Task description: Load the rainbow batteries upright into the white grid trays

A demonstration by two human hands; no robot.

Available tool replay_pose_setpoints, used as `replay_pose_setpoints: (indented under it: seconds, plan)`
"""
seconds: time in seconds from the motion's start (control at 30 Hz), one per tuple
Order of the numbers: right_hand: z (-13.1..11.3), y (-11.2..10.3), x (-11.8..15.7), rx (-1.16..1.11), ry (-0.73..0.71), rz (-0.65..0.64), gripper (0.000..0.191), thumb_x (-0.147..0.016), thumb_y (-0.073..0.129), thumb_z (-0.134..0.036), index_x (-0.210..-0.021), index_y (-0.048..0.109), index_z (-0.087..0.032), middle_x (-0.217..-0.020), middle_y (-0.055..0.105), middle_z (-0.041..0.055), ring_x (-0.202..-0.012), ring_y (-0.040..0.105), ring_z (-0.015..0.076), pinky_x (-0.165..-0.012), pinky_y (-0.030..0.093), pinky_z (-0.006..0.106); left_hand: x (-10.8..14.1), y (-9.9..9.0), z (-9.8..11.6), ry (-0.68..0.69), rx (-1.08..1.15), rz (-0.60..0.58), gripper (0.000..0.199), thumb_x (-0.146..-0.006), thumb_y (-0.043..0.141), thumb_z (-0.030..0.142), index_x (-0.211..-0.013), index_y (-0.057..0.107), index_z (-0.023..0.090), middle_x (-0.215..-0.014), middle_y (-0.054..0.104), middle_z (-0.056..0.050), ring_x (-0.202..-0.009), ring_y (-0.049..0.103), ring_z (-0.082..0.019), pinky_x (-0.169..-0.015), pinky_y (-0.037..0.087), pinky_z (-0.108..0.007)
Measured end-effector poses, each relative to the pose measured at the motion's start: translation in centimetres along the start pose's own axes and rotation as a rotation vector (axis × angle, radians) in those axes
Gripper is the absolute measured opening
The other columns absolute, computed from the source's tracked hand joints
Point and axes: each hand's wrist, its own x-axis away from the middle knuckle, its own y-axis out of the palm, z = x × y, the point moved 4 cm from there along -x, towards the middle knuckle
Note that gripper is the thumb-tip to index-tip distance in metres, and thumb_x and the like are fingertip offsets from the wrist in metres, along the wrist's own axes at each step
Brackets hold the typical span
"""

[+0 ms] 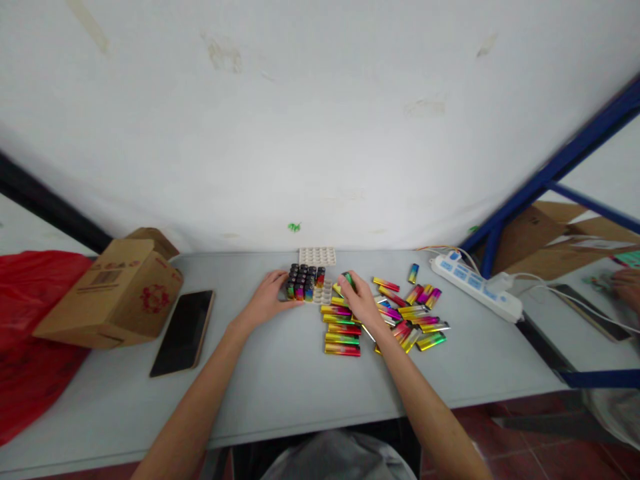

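Several lighters with dark tops and shiny coloured bodies stand upright in a white holed tray; holes at its right side show bare. My left hand grips the tray's left end, thumb at the front and fingers behind, partly hidden by the lighters. Just right of the tray, my right hand is closed on a lighter with a green part showing. Below that hand, a row of lighters lies flat. More loose lighters are scattered to the right.
Another white holed tray lies against the wall. On the left are a black phone, a cardboard box and a red plastic bag. A white power strip lies right; beyond the blue frame, another person's hand shows.
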Motion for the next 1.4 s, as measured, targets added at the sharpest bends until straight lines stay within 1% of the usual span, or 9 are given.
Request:
replay_pose_setpoints:
  seconds: [0.1, 0.3, 0.5, 0.8, 1.0, 1.13, 1.27, 1.33, 1.4]
  plan:
    - [-0.4, -0.1, 0.2, 0.161, -0.066, 0.087, 0.056, -0.099, 0.054, -0.069, -0.068, 0.039, -0.025, -0.061, 0.036, -0.0063, -0.062, 0.036, 0.0129, -0.059, 0.029, 0.028, 0.0, -0.1, 0.0, -0.004, 0.005, 0.002, 0.076, -0.071, 0.089, 0.07, -0.126, 0.074, 0.019, -0.134, 0.07, -0.016, -0.129, 0.063, -0.04, -0.118, 0.05, -0.058]
    - [-0.6, 0.4, 0.6, 0.27, -0.077, 0.092, 0.056, -0.097, 0.051, -0.063, -0.059, 0.035, -0.025, -0.056, 0.03, -0.0066, -0.059, 0.031, 0.0117, -0.059, 0.023, 0.03, -0.1, 0.0, -0.1, -0.006, 0.004, -0.002, 0.077, -0.071, 0.088, 0.071, -0.126, 0.073, 0.02, -0.134, 0.071, -0.015, -0.129, 0.063, -0.04, -0.118, 0.05, -0.057]
    - [-0.8, 0.5, 0.7, 0.305, -0.096, 0.101, 0.045, -0.095, 0.046, -0.055, -0.061, 0.038, -0.025, -0.053, 0.035, -0.0064, -0.057, 0.033, 0.0123, -0.059, 0.024, 0.03, -0.2, 0.0, -0.1, -0.017, -0.011, -0.002, 0.076, -0.071, 0.087, 0.072, -0.125, 0.073, 0.02, -0.134, 0.07, -0.016, -0.13, 0.063, -0.04, -0.119, 0.05, -0.057]
    - [-1.3, 0.6, 0.9, 0.323, -0.115, 0.11, 0.056, -0.1, 0.05, -0.064, -0.062, 0.037, -0.025, -0.054, 0.033, -0.0075, -0.057, 0.032, 0.0119, -0.06, 0.026, 0.029, -0.2, -0.1, 0.2, -0.011, -0.015, -0.01, 0.076, -0.073, 0.086, 0.072, -0.127, 0.073, 0.02, -0.133, 0.071, -0.015, -0.13, 0.063, -0.039, -0.119, 0.05, -0.056]
    - [-0.7, 0.5, 0.8, 0.356, -0.107, 0.119, 0.044, -0.096, 0.047, -0.053, -0.062, 0.039, -0.026, -0.054, 0.035, -0.0068, -0.057, 0.034, 0.0131, -0.061, 0.026, 0.03, -0.2, 0.0, 0.0, -0.012, -0.016, -0.015, 0.079, -0.072, 0.086, 0.074, -0.127, 0.073, 0.019, -0.135, 0.07, -0.016, -0.131, 0.063, -0.04, -0.119, 0.049, -0.056]
    - [-0.5, 0.6, 0.8, 0.376, -0.112, 0.105, 0.043, -0.1, 0.047, -0.053, -0.067, 0.041, -0.026, -0.055, 0.04, -0.0063, -0.057, 0.039, 0.0145, -0.062, 0.029, 0.029, -0.2, -0.1, 0.1, -0.004, 0.006, 0.011, 0.076, -0.07, 0.088, 0.072, -0.124, 0.074, 0.021, -0.132, 0.071, -0.015, -0.128, 0.064, -0.04, -0.118, 0.051, -0.056]
    - [-0.7, 0.7, 0.7, 0.359, -0.136, 0.055, 0.037, -0.107, 0.047, -0.055, -0.086, 0.053, -0.026, -0.068, 0.055, -0.0039, -0.066, 0.053, 0.0177, -0.068, 0.039, 0.029, -0.2, -0.1, 0.2, 0.003, 0.03, 0.012, 0.073, -0.069, 0.089, 0.07, -0.123, 0.074, 0.022, -0.13, 0.072, -0.015, -0.126, 0.065, -0.04, -0.116, 0.052, -0.057]
    - [-1.0, 0.7, 0.6, 0.355, -0.192, 0.018, 0.033, -0.109, 0.044, -0.051, -0.094, 0.056, -0.025, -0.081, 0.063, 0.0002, -0.077, 0.06, 0.0201, -0.075, 0.043, 0.03, -0.1, -0.1, 0.3, 0.006, 0.032, 0.004, 0.073, -0.07, 0.089, 0.07, -0.122, 0.074, 0.021, -0.131, 0.072, -0.016, -0.126, 0.065, -0.04, -0.115, 0.052, -0.057]
    - [-1.4, 0.6, 0.5, 0.375, -0.267, -0.004, 0.031, -0.11, 0.044, -0.048, -0.096, 0.058, -0.024, -0.092, 0.066, 0.0044, -0.087, 0.062, 0.022, -0.083, 0.046, 0.032, -0.1, -0.2, 0.4, 0.007, 0.029, 0.0, 0.072, -0.072, 0.088, 0.07, -0.122, 0.074, 0.02, -0.13, 0.072, -0.016, -0.126, 0.065, -0.04, -0.115, 0.052, -0.057]
